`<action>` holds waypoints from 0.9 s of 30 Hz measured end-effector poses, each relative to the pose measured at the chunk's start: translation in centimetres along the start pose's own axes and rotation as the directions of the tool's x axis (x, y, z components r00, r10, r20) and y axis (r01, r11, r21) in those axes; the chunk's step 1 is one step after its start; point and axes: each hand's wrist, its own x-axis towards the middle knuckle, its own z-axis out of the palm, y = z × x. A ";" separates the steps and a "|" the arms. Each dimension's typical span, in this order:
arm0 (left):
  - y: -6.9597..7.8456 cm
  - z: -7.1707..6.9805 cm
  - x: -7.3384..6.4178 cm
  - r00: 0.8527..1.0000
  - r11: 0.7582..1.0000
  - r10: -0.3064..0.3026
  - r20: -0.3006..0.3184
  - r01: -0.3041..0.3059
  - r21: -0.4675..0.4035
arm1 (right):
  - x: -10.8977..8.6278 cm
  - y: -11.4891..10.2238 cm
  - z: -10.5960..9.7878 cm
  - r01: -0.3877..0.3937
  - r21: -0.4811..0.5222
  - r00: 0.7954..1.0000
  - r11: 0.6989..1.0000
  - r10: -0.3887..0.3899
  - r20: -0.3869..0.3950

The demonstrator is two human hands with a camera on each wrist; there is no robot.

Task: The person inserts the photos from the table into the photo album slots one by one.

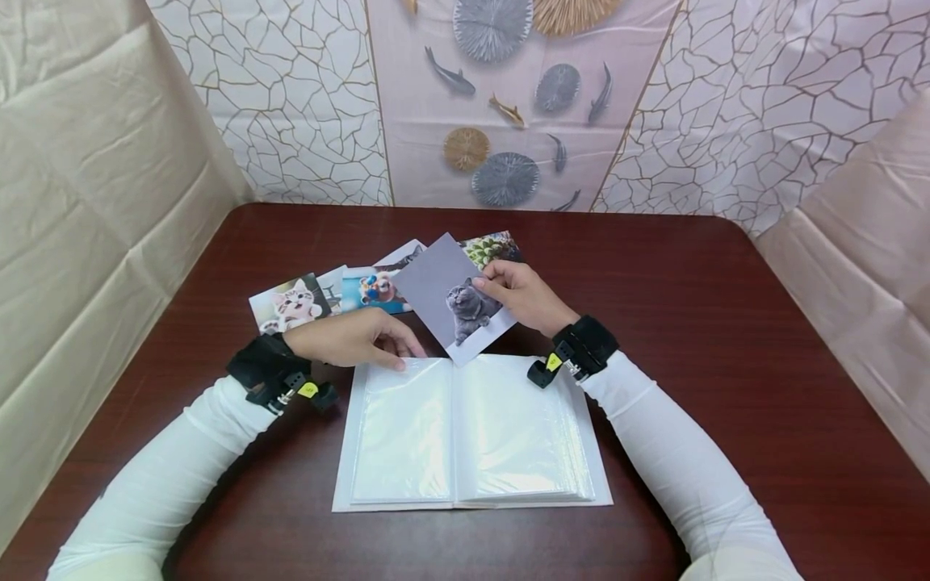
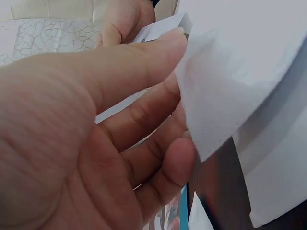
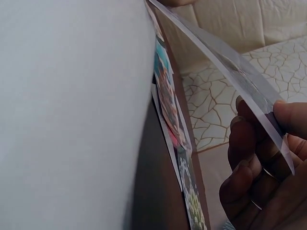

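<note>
A photo album (image 1: 526, 428) lies spread out on the table, its clear sleeves glossy. My right hand (image 1: 526, 297) pinches a photo of a grey cat (image 1: 436, 282) by its right side, thumb on the front, above the album's top edge. The right wrist view shows this photo (image 3: 216, 57) edge-on, slightly bowed, between thumb and fingers. At the top of the left page is my left hand (image 1: 352, 335). In the left wrist view its thumb and fingers pinch the edge of a whitish album sleeve (image 2: 216, 86); some fingertips are hidden behind it.
Behind the album several photos lie overlapping: a kitten photo (image 1: 291, 303) at the left, a blue-toned one (image 1: 370, 289) in the middle, a green plant one (image 1: 490, 248) at the right. The dark red table (image 1: 697, 323) extends to both sides. Fabric drapes (image 1: 109, 121) hang around it.
</note>
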 end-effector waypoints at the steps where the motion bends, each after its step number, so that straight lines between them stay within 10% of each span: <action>1: 0.0 0.0 0.1 1.000 1.000 -0.001 -0.001 0.001 0.000 | 0.0 0.0 0.0 -0.001 -0.003 1.000 1.000 0.001 0.000; 27: -0.8 -0.8 -0.6 1.000 1.000 -0.030 0.001 0.030 0.004 | 0.0 0.1 0.2 -0.002 0.010 1.000 1.000 0.002 0.003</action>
